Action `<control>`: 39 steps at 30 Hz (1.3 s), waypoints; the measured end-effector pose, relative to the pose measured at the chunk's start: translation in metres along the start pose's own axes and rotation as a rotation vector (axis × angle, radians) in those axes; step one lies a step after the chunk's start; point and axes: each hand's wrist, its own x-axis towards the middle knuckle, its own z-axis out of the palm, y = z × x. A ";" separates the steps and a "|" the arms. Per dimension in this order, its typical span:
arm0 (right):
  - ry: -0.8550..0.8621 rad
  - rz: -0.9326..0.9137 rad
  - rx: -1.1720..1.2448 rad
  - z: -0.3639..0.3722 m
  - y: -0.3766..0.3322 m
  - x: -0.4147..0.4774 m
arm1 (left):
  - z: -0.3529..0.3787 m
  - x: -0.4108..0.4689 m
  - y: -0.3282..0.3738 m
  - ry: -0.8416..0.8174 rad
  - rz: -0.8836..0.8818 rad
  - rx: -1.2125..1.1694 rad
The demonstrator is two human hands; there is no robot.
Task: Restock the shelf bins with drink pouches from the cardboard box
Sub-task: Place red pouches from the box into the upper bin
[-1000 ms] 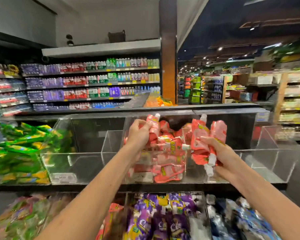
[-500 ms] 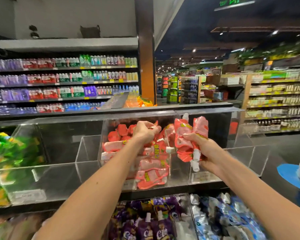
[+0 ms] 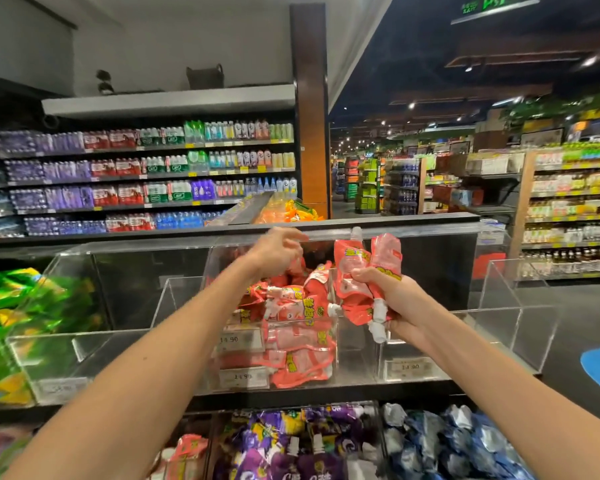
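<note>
Drink pouches (image 3: 368, 275), red film w/ white screw caps: several sit bunched in the right hand (image 3: 400, 301), fingers curled tight round their middles. Some caps point up, others hang down past the palm. The bunch is held over the front right corner of the middle bin (image 3: 355, 344), a clear acrylic box on the upper shelf. More red stock (image 3: 291, 306) is piled inside it against the front wall.

The left hand (image 3: 274, 254) hovers over the bin's back edge, fingers loosely spread, nothing visibly held; it is slightly blurred.

Handling, as a judgement: soft, liquid-filled, squashy and prob. slick. The only stiff part is the spout, so grip at the neck or across the body, not by a corner. A big bunch may slide apart.

Beside it are the left bin (image 3: 118, 323) and right bin (image 3: 499, 306), w/ green packs (image 3: 7, 306) at the far left. Purple pouches (image 3: 291, 448) and blue pouches (image 3: 447, 445) lie on the shelf below. The cardboard box is not in shot.
</note>
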 end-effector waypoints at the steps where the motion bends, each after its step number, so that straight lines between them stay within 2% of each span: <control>1: -0.009 -0.004 0.002 0.003 -0.002 0.001 | -0.009 -0.006 0.008 0.023 0.015 -0.057; 4: -0.037 -0.024 0.015 0.016 -0.008 0.006 | -0.023 -0.028 0.029 -0.040 0.022 -0.211; 7: -0.040 -0.050 -0.005 0.032 -0.011 0.013 | -0.023 -0.047 0.044 -0.176 -0.006 -0.228; 14: -0.022 -0.131 0.017 0.058 -0.013 0.024 | -0.028 -0.046 0.033 -0.085 -0.030 -0.333; 16: 0.036 -0.156 0.035 0.055 -0.014 0.028 | -0.034 -0.041 0.024 0.031 -0.011 -0.243; 18: 0.086 -0.146 0.039 0.048 -0.016 0.031 | -0.037 -0.033 0.014 0.112 0.000 -0.046; 21: 0.140 -0.131 0.013 0.034 -0.017 0.033 | -0.033 -0.021 -0.004 0.086 -0.064 0.193; 23: 0.155 -0.116 -0.010 0.029 -0.015 0.032 | -0.025 -0.012 -0.013 0.078 -0.085 0.225; 27: 0.160 -0.091 -0.022 0.027 -0.013 0.030 | -0.006 0.007 -0.022 0.166 -0.087 0.256; 32: 0.154 -0.092 -0.077 0.025 -0.009 0.029 | 0.022 0.022 -0.026 0.248 -0.122 0.165; 39: 0.100 -0.109 -0.128 0.020 -0.005 0.025 | 0.021 0.028 -0.034 -0.041 -0.111 0.283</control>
